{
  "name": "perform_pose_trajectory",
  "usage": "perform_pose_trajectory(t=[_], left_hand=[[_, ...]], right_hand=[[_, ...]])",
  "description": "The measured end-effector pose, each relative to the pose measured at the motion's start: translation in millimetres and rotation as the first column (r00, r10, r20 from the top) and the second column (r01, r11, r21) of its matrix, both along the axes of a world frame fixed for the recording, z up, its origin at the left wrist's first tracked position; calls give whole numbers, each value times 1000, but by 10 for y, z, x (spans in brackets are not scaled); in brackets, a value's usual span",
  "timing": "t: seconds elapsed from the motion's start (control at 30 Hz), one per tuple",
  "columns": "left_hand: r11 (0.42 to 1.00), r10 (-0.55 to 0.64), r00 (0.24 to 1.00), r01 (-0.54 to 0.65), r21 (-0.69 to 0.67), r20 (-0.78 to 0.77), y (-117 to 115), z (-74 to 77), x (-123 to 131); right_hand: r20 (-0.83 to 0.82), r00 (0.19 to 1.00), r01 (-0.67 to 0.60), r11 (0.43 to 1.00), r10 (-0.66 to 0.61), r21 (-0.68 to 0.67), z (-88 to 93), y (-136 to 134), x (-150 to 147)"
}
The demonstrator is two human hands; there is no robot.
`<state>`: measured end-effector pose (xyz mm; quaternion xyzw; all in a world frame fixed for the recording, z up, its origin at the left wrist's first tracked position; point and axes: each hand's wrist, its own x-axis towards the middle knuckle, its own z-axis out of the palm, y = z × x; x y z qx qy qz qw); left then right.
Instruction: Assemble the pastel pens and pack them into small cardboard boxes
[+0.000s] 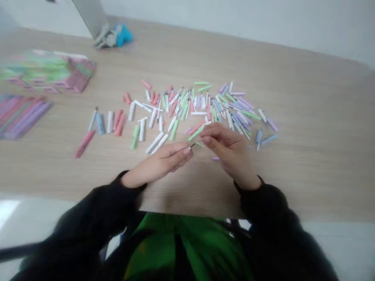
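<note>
My left hand (172, 157) is closed around a slim pen part (192, 146) whose dark tip sticks out past the thumb; its rest is hidden in the fingers. Just to the right, my right hand (227, 150) has thumb and forefinger pinched together near that tip. What the pinch holds, if anything, is too small to make out. Beyond both hands lies a loose spread of pastel pen parts (181, 105) in white, green, pink, blue and purple, some with dark tips. A green piece (196, 133) lies right by my right fingertips.
On the left lie a row of pink and purple pens (25, 115) and a stack of green and pink packs (49, 70), both blurred. A blue and grey bundle (115, 36) sits at the back by an upright panel (90, 17). The wooden table (316, 128) ends at a near edge before my lap.
</note>
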<state>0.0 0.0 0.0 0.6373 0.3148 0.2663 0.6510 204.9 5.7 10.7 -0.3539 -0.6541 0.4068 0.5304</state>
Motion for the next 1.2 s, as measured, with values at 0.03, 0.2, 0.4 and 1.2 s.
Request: perform_pose_trajectory(t=[0.03, 0.2, 0.4, 1.2], left_hand=[[1000, 0, 1000, 1, 7, -5, -5, 10, -4], [1000, 0, 1000, 0, 30, 3, -11, 13, -8], [1000, 15, 1000, -15, 3, 0, 17, -20, -9], [999, -27, 999, 27, 25, -29, 8, -56, 27]], right_hand=[[11, 1000, 13, 1000, -13, 6, -3, -6, -4], [82, 997, -13, 1000, 14, -7, -82, -24, -63], [171, 984, -30, 993, 49, -114, -108, -12, 89], [-44, 976, 212, 977, -213, -38, 64, -278, 144]])
